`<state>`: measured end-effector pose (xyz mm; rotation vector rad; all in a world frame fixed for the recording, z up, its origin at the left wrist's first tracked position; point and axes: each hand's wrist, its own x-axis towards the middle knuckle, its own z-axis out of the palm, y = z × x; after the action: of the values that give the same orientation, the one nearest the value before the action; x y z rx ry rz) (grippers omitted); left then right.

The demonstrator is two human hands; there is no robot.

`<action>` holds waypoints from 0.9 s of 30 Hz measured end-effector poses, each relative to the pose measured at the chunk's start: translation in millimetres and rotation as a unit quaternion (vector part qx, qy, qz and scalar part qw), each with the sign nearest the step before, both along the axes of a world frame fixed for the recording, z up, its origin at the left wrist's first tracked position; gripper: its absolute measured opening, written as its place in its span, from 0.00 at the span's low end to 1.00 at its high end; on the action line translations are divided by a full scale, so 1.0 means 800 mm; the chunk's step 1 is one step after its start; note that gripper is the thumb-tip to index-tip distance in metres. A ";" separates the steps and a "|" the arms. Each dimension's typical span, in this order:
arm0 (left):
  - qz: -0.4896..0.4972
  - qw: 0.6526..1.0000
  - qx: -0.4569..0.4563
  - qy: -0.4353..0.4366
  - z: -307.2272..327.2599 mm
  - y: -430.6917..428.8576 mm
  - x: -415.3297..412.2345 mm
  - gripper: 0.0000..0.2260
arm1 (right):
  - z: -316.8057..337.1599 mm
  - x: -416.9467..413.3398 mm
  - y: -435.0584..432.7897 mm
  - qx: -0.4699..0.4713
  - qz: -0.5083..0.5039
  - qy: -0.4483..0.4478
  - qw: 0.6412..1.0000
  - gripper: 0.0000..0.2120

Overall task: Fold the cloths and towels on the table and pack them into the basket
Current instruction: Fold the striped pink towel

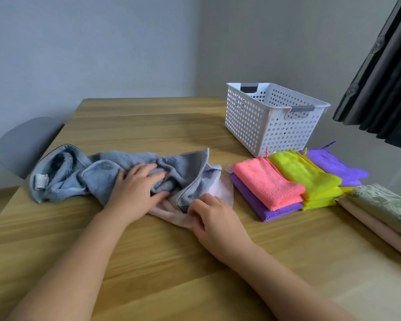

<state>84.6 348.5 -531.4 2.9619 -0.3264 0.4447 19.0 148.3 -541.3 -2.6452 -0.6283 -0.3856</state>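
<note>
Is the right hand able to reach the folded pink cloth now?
Probably yes: the right hand, pinching a pale cloth, is just left of the pink cloth, which lies uncovered on a purple cloth.

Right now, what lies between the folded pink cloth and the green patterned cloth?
The stack of folded yellow cloths lies between the pink cloth and the green patterned cloth, as the head view shows.

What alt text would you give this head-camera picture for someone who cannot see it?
Two bare hands work on a wooden table: the left hand grips a crumpled blue towel, the right hand pinches a pale pink cloth beneath it. Folded pink, yellow and purple cloths lie to the right, before a white basket.
</note>
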 end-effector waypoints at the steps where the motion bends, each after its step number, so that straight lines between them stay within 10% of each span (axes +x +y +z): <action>1: 0.050 0.999 -0.007 -0.016 0.002 0.006 0.004 0.19 | 0.004 -0.003 0.000 0.028 0.017 0.012 0.999 0.21; 7: 0.315 0.928 -0.166 -0.113 0.013 0.039 0.002 0.14 | 0.027 -0.027 -0.016 0.012 0.116 0.129 0.985 0.06; 11: 0.140 0.953 -0.198 -0.181 0.018 0.038 -0.005 0.20 | 0.020 -0.017 -0.027 -0.014 0.043 0.027 0.999 0.23; 14: -0.054 0.989 -0.133 -0.045 0.018 0.018 -0.011 0.21 | 0.010 -0.008 -0.023 -0.076 0.021 0.063 0.995 0.28; 19: 0.077 0.997 -0.018 -0.014 0.007 0.012 -0.010 0.23 | 0.018 -0.014 -0.023 -0.006 0.025 0.089 0.996 0.02; 27: 0.265 0.946 -0.135 -0.132 -0.002 0.023 -0.002 0.21 | 0.053 -0.039 -0.054 -0.152 -0.103 0.145 0.972 0.13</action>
<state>82.8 367.2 -532.6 2.6819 0.4892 0.8678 -12.5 104.8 -499.0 -2.9890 -0.3415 0.0512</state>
